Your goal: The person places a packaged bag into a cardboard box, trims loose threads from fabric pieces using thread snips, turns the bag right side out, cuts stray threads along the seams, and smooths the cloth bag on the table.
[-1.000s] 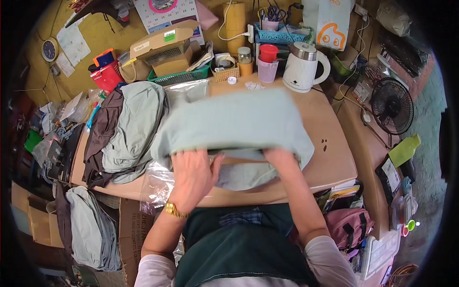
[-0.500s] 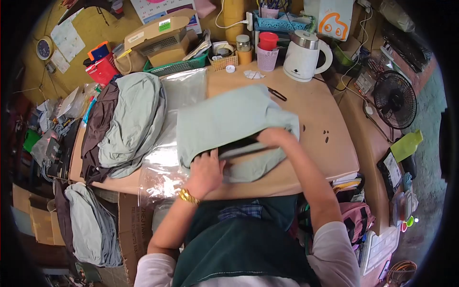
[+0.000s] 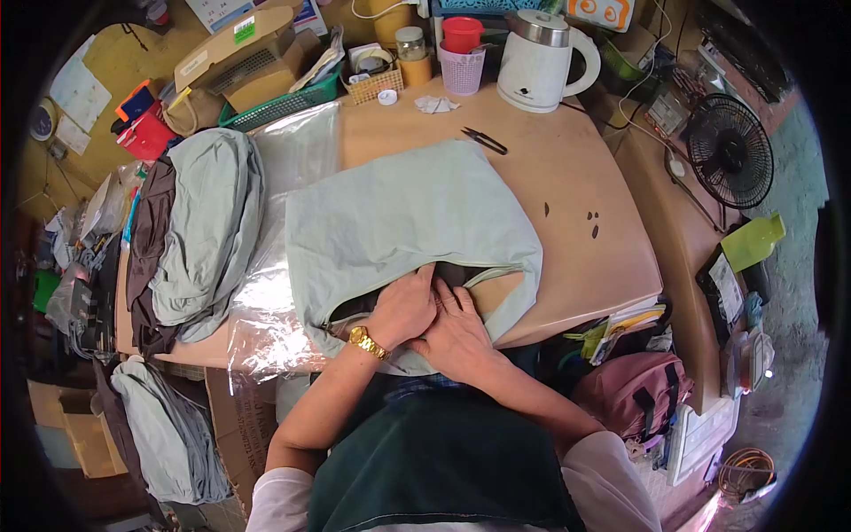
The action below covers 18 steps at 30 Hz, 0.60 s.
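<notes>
A pale grey-green cloth piece point(image 3: 390, 208) lies on the brown-covered table point(image 3: 576, 168), its dark-lined opening facing me. My left hand point(image 3: 406, 309), with a gold watch at the wrist, is at the opening's edge, its fingers bent and partly hidden; what they hold, if anything, does not show. Beside and touching it, my right hand point(image 3: 456, 330) has its fingers stretched out and spread into the opening. Black thread snips point(image 3: 485, 140) rest beyond the cloth. A clear plastic sheet point(image 3: 310, 142) lies partly beneath it on the left.
Folded grey-green and brown garments point(image 3: 208, 230) lie on the table's left. A white kettle point(image 3: 536, 66), a pink cup point(image 3: 462, 69) and a green basket point(image 3: 284, 102) stand at the back. At the right are a black fan point(image 3: 730, 151) and a pink bag point(image 3: 631, 395).
The cloth has come down flat on the table, uncovering the snips. My hands have moved from apart at its edge to together in the middle of the opening. The view has shifted.
</notes>
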Each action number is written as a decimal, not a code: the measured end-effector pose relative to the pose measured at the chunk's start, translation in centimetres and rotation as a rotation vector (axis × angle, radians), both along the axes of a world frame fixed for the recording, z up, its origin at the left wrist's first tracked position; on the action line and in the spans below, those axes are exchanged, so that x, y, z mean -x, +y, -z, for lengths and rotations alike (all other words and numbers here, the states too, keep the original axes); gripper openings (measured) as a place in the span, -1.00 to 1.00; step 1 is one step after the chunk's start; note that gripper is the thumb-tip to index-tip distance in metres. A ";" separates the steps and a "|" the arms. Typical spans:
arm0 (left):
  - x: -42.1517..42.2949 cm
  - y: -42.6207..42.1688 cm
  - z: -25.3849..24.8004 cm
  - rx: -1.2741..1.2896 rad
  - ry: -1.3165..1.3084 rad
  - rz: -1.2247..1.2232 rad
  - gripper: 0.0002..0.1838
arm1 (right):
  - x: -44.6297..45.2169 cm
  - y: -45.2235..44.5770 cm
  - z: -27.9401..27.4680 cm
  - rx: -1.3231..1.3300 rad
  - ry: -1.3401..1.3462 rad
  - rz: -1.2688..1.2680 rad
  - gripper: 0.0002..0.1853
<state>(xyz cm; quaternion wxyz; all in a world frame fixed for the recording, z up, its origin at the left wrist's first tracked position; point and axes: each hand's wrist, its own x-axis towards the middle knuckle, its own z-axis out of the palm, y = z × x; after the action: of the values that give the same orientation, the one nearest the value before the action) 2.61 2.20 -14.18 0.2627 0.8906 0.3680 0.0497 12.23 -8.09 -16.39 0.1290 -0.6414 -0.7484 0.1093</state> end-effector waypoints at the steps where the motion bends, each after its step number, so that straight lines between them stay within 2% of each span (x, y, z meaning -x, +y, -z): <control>1: -0.2 0.1 0.1 0.001 0.002 0.000 -0.55 | 0.0 -0.1 0.1 0.004 0.016 -0.008 -0.35; 3: -0.3 0.5 0.7 -0.135 -0.156 -0.017 -0.55 | -0.2 -0.2 0.1 -0.031 0.011 -0.014 -0.35; 4: -0.2 1.5 2.2 -0.138 -0.150 -0.023 -0.55 | -0.2 -0.2 0.1 -0.068 0.005 -0.015 -0.35; 6: 0.2 4.1 6.0 -0.635 -0.118 0.236 -0.57 | -0.1 -0.3 -0.6 -0.055 0.027 -0.019 -0.35; 7: -0.4 5.1 6.0 -0.635 -0.110 0.227 -0.57 | 0.0 -0.4 -0.8 -0.038 0.043 -0.017 -0.35; 9: -2.1 6.8 6.0 -0.887 0.045 0.201 -0.58 | 0.3 -0.5 -0.8 -0.057 0.050 -0.018 -0.34; 10: -3.0 7.5 5.7 -0.911 0.119 0.182 -0.58 | 0.4 -0.6 -0.8 -0.075 0.058 -0.004 -0.34; 11: -3.9 8.0 5.5 -0.886 0.190 0.172 -0.58 | 0.5 -0.5 -0.9 -0.081 0.058 -0.014 -0.34; 14: -5.4 8.3 4.3 -0.331 0.417 0.153 -0.58 | -0.2 -0.5 -1.7 -0.092 0.074 -0.017 -0.37; 15: -5.2 7.7 3.5 -0.163 0.447 0.170 -0.58 | -1.1 -0.4 -2.4 -0.095 0.121 -0.049 -0.45; 17: -2.9 4.7 0.5 0.014 0.353 0.212 -0.58 | -3.4 0.0 -3.4 -0.097 0.165 -0.083 -0.53; 18: -0.9 2.2 -1.4 -0.017 0.199 0.218 -0.59 | -4.8 0.1 -3.6 0.005 0.453 0.083 -0.63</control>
<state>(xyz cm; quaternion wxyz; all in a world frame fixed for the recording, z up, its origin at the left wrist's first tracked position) 3.55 4.37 -12.75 0.2213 0.9279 0.2931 -0.0645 17.05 -8.02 -12.77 0.2965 -0.6311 -0.6730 0.2468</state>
